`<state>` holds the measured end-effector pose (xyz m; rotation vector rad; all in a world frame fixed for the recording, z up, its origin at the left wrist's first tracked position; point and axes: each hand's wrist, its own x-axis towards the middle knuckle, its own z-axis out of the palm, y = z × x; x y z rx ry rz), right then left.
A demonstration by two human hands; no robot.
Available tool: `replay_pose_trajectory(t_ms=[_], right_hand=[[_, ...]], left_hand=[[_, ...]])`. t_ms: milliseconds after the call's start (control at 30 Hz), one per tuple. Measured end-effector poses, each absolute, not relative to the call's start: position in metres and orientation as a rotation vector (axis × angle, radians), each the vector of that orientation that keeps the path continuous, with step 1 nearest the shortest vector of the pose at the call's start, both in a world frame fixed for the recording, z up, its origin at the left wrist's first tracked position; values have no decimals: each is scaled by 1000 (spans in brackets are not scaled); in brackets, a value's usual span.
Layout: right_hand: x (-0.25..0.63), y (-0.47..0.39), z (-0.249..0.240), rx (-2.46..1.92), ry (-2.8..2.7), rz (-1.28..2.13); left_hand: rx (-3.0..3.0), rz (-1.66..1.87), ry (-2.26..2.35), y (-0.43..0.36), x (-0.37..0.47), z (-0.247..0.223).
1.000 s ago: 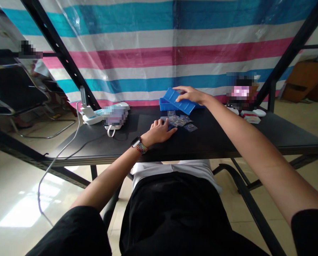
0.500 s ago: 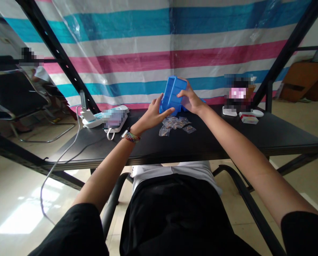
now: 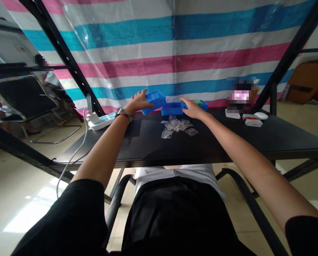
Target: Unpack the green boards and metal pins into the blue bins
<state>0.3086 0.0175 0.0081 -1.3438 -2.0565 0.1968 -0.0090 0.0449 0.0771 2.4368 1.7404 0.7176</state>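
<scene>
- At the left, the left forearm crosses in front of the power strip; a careless sweep could knock it.
- Next along, the left hand grips a tilted blue bin by its left end; this one-ended hold might let it twist or slip.
- In the middle, loose clear bags lie on the table, just in front of a second blue bin; dragging that forward could scatter them.
- Rightmost, the right hand is at that bin's right end, its grip unclear; a nudge could shove the third blue bin.
</scene>
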Motion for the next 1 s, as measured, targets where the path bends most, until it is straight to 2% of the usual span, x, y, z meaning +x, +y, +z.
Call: replay_pose_trajectory(t_ms=[133,367,767,1000], right_hand=[[315,30,-8,-1414,-2194,29],[312,38,-12,-1411,-2201,-88],[299,54,-15,-1468,-2235,-246],[301,47,-14,-1343,-2228,-259]], left_hand=[[2414,428,1977,63,-21,65],[2456,142,1876,82,-24,52],[2615,410,1926,66,-6,13],[2591,489,1962,62,4,2]])
